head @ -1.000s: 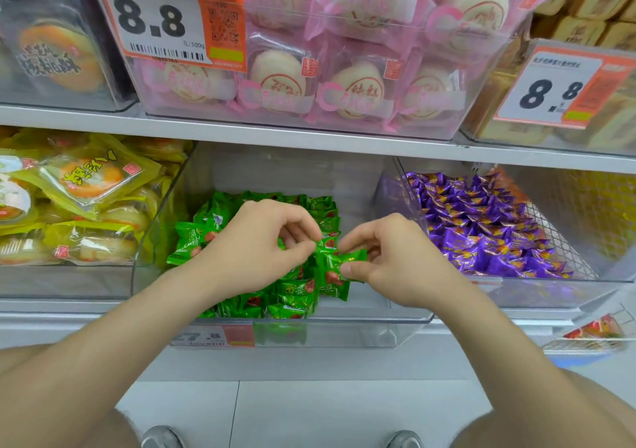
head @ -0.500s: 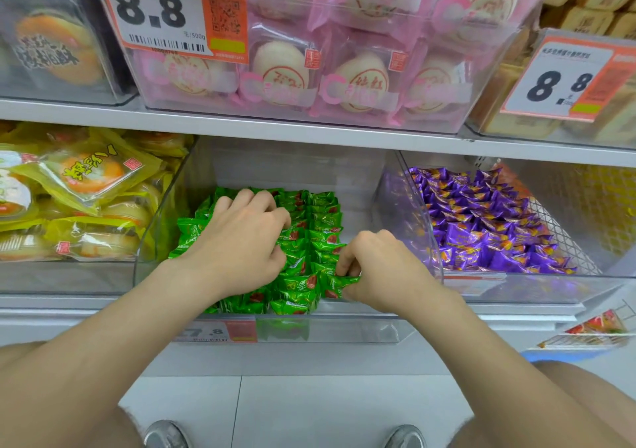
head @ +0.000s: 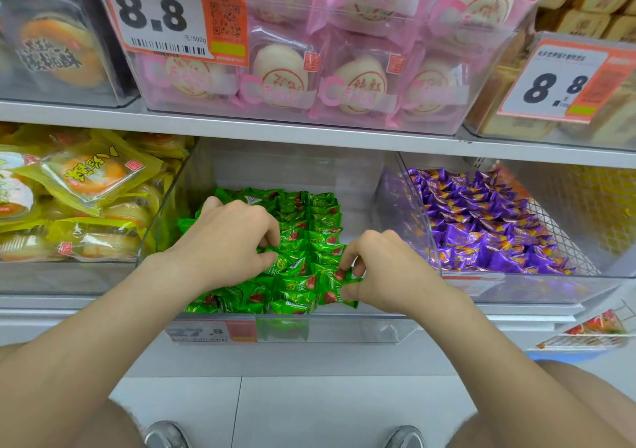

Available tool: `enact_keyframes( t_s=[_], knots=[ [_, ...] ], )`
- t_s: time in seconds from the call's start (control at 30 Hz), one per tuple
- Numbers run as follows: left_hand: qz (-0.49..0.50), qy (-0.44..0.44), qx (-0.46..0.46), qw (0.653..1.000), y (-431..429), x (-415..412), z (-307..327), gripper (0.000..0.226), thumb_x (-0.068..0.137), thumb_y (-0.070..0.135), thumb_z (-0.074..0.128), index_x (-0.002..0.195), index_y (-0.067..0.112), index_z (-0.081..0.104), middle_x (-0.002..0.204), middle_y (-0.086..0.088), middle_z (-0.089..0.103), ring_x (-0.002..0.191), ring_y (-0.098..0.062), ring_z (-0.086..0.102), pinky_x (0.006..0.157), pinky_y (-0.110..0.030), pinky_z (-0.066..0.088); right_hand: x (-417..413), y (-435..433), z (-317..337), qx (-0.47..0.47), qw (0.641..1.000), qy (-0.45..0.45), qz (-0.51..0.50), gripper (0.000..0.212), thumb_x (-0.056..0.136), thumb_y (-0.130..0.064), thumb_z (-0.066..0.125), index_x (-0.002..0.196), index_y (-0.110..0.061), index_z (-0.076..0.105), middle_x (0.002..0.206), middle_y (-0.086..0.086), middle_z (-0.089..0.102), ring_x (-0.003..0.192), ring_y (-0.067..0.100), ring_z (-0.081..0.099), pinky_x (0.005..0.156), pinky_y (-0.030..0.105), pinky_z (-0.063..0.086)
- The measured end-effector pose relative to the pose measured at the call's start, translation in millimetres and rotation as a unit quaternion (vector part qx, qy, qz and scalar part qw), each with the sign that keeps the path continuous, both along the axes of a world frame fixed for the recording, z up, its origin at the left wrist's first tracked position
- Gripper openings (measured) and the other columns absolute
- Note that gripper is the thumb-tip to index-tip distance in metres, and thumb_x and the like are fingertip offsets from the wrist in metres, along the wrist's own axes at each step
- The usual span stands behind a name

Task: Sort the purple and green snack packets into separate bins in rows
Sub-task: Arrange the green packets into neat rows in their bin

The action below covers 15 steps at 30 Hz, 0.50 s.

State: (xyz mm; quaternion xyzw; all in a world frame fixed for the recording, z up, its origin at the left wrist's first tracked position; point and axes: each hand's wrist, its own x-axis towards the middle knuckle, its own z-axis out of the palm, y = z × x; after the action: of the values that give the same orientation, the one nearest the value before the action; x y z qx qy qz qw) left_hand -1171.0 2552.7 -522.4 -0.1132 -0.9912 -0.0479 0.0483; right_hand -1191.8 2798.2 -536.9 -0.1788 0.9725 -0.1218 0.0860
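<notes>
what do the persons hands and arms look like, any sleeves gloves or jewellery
The left hand and right hand are bare, with no gloves, rings, watch or bracelet. The forearms are bare too, with no sleeve in view.

My left hand [head: 234, 241] lies on the packets [head: 320, 220] ranged in rows in the middle bin [head: 344, 329]. My right hand [head: 389, 272] is at their front right corner, on the front packet [head: 332, 292]. Right of this bin stands a second bin [head: 550, 289] with other packets [head: 481, 227]; left, larger bags [head: 86, 186]; above, a shelf [head: 309, 132].
</notes>
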Motion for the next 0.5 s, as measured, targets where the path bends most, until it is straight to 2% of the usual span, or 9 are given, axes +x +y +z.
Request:
enact_keyframes(
  t_s=[0.1,0.17,0.23,0.3,0.33,0.4,0.5],
  knots=[
    [-0.01,0.0,0.007,1.0,0,1,2,0.005,0.094,0.043,0.068,0.094,0.038,0.071,0.094,0.021,0.065,0.102,-0.009,0.058,0.09,-0.042,0.035,-1,2,-2,-0.006,1.0,0.008,-0.008,0.032,0.081,-0.047,0.082,0.107,-0.032,0.074,0.105,0.0,0.065,0.102,0.023,0.06,0.08,0.041,0.057],
    [-0.012,-0.004,0.048,0.999,0,2,4,0.004,0.09,0.04,0.068,0.088,0.036,0.068,0.089,0.02,0.065,0.094,-0.006,0.059,0.091,-0.04,0.044,0,3,1,-0.009,1.0,0.015,-0.005,0.026,0.087,-0.046,0.077,0.108,-0.03,0.075,0.105,-0.001,0.067,0.103,0.023,0.059,0.083,0.041,0.056],
    [-0.004,-0.001,0.148,0.989,1,3,10,0.008,0.083,0.036,0.071,0.08,0.033,0.065,0.079,0.015,0.066,0.079,-0.003,0.062,0.079,-0.037,0.056,1,1,5,-0.031,0.998,0.054,0.001,0.016,0.094,-0.039,0.07,0.103,-0.027,0.076,0.099,-0.001,0.072,0.097,0.024,0.065,0.083,0.039,0.057],
    [0.026,0.009,0.258,0.966,5,3,15,0.011,0.082,0.027,0.074,0.076,0.029,0.065,0.072,0.008,0.07,0.069,-0.006,0.067,0.066,-0.03,0.057,2,-2,10,-0.094,0.989,0.112,0.005,0.016,0.1,-0.028,0.062,0.1,-0.024,0.078,0.09,-0.005,0.076,0.087,0.02,0.069,0.082,0.037,0.057],
    [0.04,0.01,0.298,0.954,8,3,17,0.012,0.083,0.023,0.075,0.075,0.028,0.067,0.07,0.007,0.071,0.067,-0.006,0.068,0.064,-0.026,0.055,3,-3,14,-0.139,0.982,0.124,-0.003,0.019,0.101,-0.025,0.059,0.101,-0.023,0.078,0.087,-0.006,0.076,0.082,0.015,0.07,0.083,0.034,0.056],
    [0.045,-0.005,0.341,0.939,10,3,18,0.015,0.087,0.019,0.077,0.077,0.027,0.069,0.07,0.007,0.074,0.067,-0.004,0.07,0.066,-0.022,0.053,7,-7,20,-0.233,0.968,0.09,-0.019,0.02,0.1,-0.022,0.06,0.111,-0.026,0.077,0.085,-0.009,0.076,0.079,0.007,0.07,0.084,0.024,0.055],
    [0.024,-0.042,0.373,0.926,10,2,18,0.012,0.091,0.02,0.079,0.083,0.025,0.071,0.075,0.005,0.077,0.072,-0.009,0.075,0.073,-0.03,0.059,12,-17,20,-0.323,0.946,-0.007,0.002,0.037,0.091,-0.023,0.072,0.126,-0.035,0.069,0.095,-0.01,0.074,0.083,0.007,0.072,0.084,0.027,0.06]
  ],
)
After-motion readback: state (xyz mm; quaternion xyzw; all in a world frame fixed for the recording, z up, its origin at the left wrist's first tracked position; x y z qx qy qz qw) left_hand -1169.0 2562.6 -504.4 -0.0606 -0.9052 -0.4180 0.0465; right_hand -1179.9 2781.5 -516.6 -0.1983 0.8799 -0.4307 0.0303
